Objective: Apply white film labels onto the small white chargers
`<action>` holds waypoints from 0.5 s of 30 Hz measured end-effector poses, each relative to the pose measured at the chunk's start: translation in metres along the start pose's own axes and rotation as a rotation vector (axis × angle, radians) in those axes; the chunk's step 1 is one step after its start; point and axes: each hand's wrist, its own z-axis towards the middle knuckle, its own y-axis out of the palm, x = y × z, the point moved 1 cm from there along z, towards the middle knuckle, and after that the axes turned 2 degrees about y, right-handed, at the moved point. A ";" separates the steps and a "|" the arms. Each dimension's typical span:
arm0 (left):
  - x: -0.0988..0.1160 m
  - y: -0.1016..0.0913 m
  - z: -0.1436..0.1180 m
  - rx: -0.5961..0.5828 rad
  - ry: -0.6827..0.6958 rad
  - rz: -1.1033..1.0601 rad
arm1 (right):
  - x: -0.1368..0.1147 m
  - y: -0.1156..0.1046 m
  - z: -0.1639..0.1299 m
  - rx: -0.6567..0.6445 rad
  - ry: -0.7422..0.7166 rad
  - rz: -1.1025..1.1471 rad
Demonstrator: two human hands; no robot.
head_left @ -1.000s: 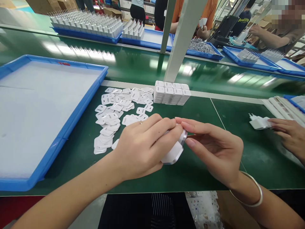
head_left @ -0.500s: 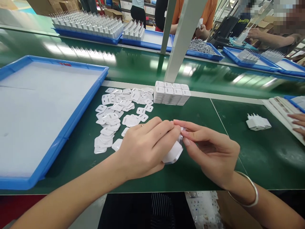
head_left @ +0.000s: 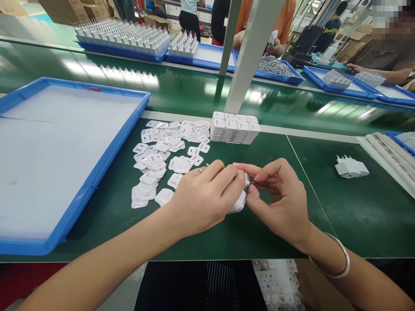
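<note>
Some white pieces (head_left: pixel 239 204) sit gripped in the left hand (head_left: pixel 209 196) over the green counter (head_left: pixel 353 216), toward its front edge; the right hand (head_left: pixel 280 203) touches their side, but whether it grips I cannot tell. Loose white plates (head_left: pixel 151 160) lie by the right edge of the blue tray (head_left: pixel 24 248).

Wears a slim, smooth, silvery bangle (head_left: pixel 348 259) on the right wrist, round and loose-fitting, and a thin ring (head_left: pixel 201 171) on a finger of the left hand (head_left: pixel 207 198); shows bare forearms (head_left: pixel 136 242), with black, partly pale-striped clothing (head_left: pixel 175 285) over the lap
</note>
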 end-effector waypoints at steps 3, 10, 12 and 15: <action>0.000 0.001 0.000 0.012 0.004 0.017 | 0.001 0.000 0.000 -0.019 -0.008 0.005; 0.001 0.001 0.000 0.014 0.001 0.038 | 0.004 0.002 -0.001 -0.027 -0.010 0.043; 0.001 0.001 0.000 0.023 -0.001 0.035 | 0.004 0.001 -0.001 -0.020 -0.017 0.043; 0.001 0.001 0.000 0.045 0.001 0.030 | 0.004 0.000 0.000 -0.017 -0.030 0.027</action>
